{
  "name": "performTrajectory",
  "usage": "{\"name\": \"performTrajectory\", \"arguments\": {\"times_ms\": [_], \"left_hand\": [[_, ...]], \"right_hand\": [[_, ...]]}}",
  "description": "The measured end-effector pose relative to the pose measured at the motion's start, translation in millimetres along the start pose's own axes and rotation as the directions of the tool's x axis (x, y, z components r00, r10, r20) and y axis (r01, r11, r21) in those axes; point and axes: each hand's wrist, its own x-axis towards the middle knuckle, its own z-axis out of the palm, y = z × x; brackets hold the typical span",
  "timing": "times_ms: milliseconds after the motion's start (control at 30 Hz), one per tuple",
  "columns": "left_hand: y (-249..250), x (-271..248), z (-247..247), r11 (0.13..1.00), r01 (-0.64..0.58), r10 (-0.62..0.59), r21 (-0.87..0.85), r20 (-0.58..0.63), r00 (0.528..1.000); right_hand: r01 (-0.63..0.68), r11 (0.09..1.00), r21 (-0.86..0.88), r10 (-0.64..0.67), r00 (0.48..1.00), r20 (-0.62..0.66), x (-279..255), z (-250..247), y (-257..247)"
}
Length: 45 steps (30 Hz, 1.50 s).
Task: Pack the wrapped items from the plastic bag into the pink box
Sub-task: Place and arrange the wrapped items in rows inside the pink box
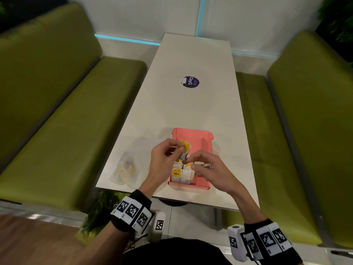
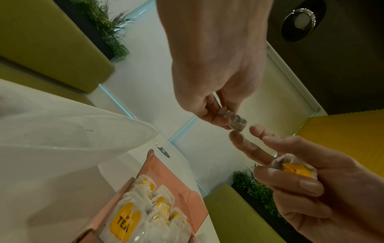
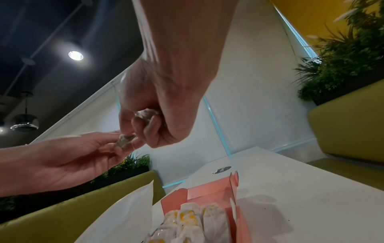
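My left hand [image 1: 176,150] pinches a wrapped tea bag [image 1: 185,147] with a yellow label, held in the air over the pink box [image 1: 200,180]. The bag's grey end [image 2: 234,120] sticks out below the fingers of the left hand [image 2: 218,115]. My right hand [image 1: 193,163] grips a second wrapped tea bag [image 2: 295,167] in its curled fingers, and its fingertips [image 3: 133,139] touch that grey end. Several wrapped tea bags [image 1: 181,175] stand in the box's near left part. The plastic bag [image 1: 128,165] lies left of the box, with yellow-labelled items inside.
The box's lid [image 3: 207,190] stands open at the back. A round purple sticker [image 1: 191,82] lies farther up the white table [image 1: 191,108]. Green benches [image 1: 66,111] flank the table on both sides. The table's near edge runs just below the box.
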Motion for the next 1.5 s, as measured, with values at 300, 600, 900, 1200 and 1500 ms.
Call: {"name": "performTrajectory", "arguments": {"times_ms": [300,600,900,1200,1500], "left_hand": [[-0.8,-3.4,7.7,0.998,-0.002,0.011,0.067,-0.123,0.992],[2.3,-3.1,9.2,1.000,0.007,-0.005,0.005,-0.219,0.976],[4.3,2.1,3.9,0.997,0.020,-0.032,-0.073,-0.174,0.984],[10.6,-6.0,12.8,0.995,0.029,-0.029,-0.096,0.002,1.000],[-5.9,-11.3,17.3,0.990,0.088,-0.079,-0.113,0.083,0.993]], "right_hand": [[-0.034,0.999,-0.041,0.033,0.999,-0.016,-6.2,14.7,-5.6],[0.040,0.958,-0.285,-0.044,0.999,-0.007,-14.9,38.3,-7.7],[0.014,0.989,-0.148,-0.059,0.952,-0.300,-13.6,25.5,-4.0],[-0.056,0.991,-0.123,0.005,0.924,-0.382,14.3,24.1,-10.1],[-0.120,0.976,-0.182,0.060,0.951,-0.303,2.8,9.8,-1.1]]}}
